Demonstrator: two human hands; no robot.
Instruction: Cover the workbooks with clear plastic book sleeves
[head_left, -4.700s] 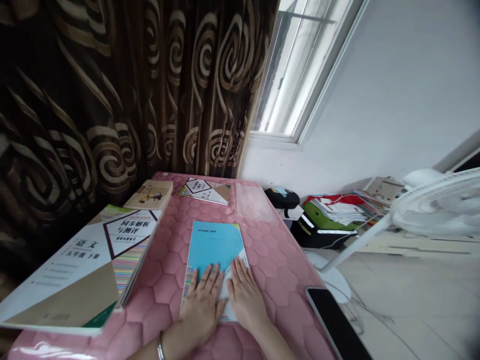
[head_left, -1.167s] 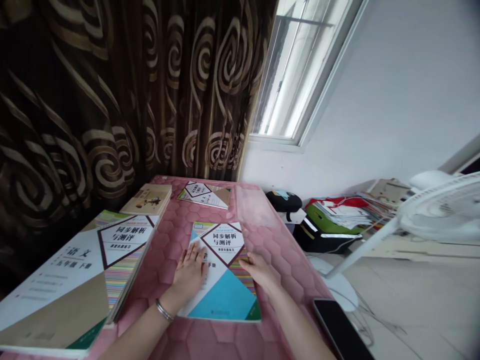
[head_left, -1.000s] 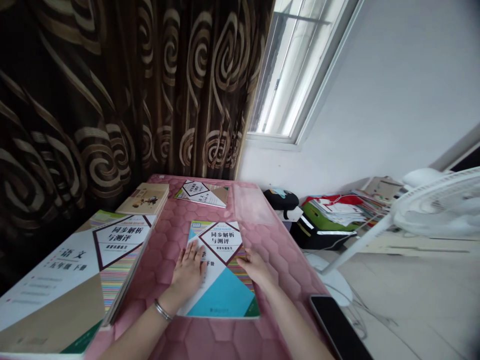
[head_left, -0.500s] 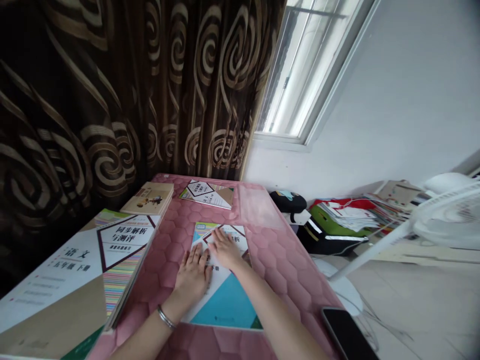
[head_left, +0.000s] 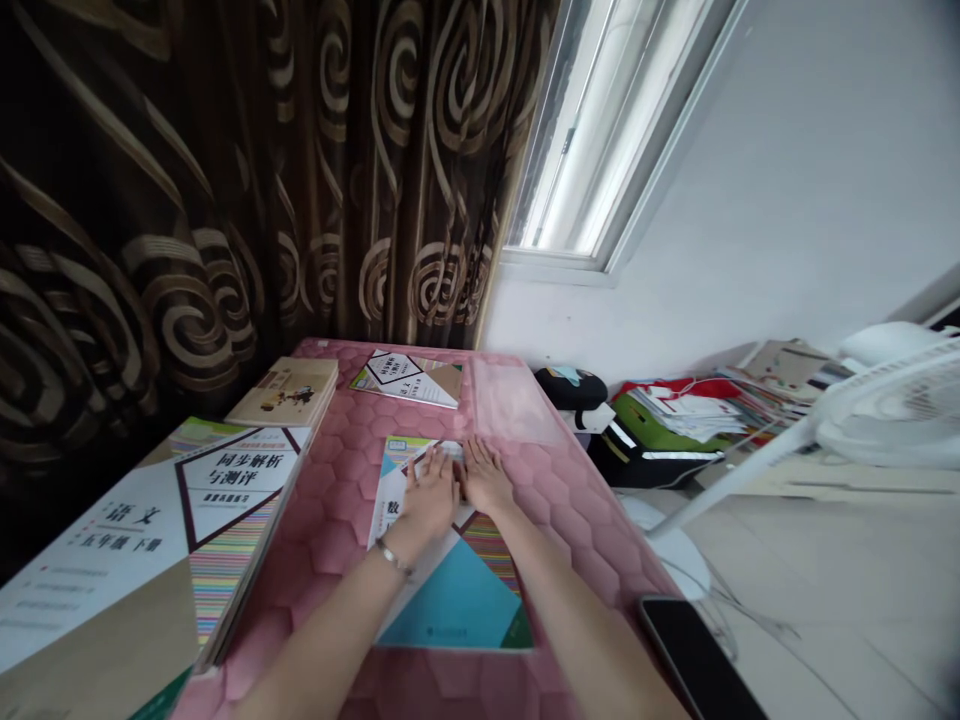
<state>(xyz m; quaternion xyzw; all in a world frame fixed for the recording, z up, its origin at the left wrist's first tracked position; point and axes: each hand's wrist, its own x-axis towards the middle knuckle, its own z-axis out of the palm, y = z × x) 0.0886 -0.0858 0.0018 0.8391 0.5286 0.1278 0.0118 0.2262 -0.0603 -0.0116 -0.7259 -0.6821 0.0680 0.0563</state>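
A workbook (head_left: 442, 600) with a blue, white and striped cover lies flat on the pink hexagon-patterned table cover (head_left: 330, 530). My left hand (head_left: 433, 495), with a bracelet at the wrist, rests palm down on the upper middle of its cover, fingers stretched out. Beside it, my right hand (head_left: 486, 478) lies flat over the workbook's upper right edge, fingers extended and pointing away from me. The two hands are close together, and part of the printed title is hidden under them.
At left lie a large workbook (head_left: 150, 540) and a tan book (head_left: 289, 390). A smaller workbook (head_left: 409, 378) and a clear plastic sheet (head_left: 514, 400) are at the far end. A phone (head_left: 697, 655) sits at the right edge. Beyond stand a white fan (head_left: 750, 465) and piled bags and papers (head_left: 675, 420).
Both hands have slid to the right across the workbook's cover, the right one reaching its right edge. More of the striped part and left title now shows. The view has shifted slightly.
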